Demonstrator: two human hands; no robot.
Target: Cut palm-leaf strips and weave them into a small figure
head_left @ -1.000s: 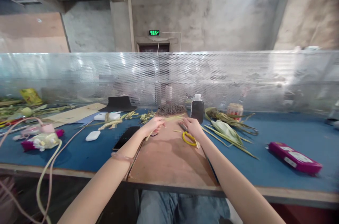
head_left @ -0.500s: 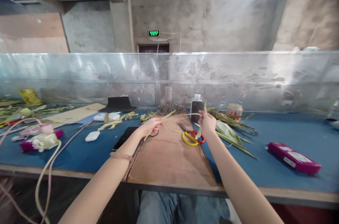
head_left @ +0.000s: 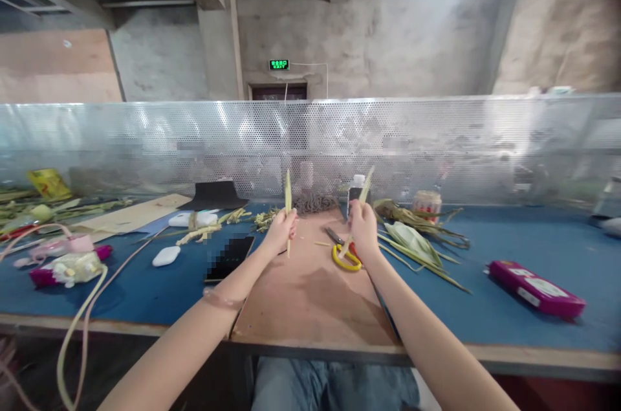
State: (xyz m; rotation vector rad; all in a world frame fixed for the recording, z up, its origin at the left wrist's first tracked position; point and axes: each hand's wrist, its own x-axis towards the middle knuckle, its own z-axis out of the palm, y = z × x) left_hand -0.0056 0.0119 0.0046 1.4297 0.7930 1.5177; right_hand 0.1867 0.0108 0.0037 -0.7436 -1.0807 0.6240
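The person sits at a blue bench [head_left: 485, 314] with both arms stretched out over a brown board [head_left: 305, 294] laid on it. The left hand [head_left: 280, 230] is raised above the far end of the board, its fingers closed around a pale green leaf strip [head_left: 288, 194] that stands nearly upright, its tip rising above the fist and a short end showing below. The right hand [head_left: 363, 230] is just as high and well apart from the left; its fingers are pinched on a second leaf strip [head_left: 366, 181] that leans to the right at the top, with its lower end hanging toward the board. Under that hand lie scissors [head_left: 345, 255] with a yellow handle loop, flat on the board. Just right of them a bundle of green leaves [head_left: 414, 239] lies on the bench. A dark phone [head_left: 230, 257] rests on the blue surface left of the board, with a small white case [head_left: 165, 256] further left. A dark bottle [head_left: 356, 189] stands behind the hands near a perforated metal screen [head_left: 436, 139]. Far right, a magenta box [head_left: 536, 288] lies on the bench.
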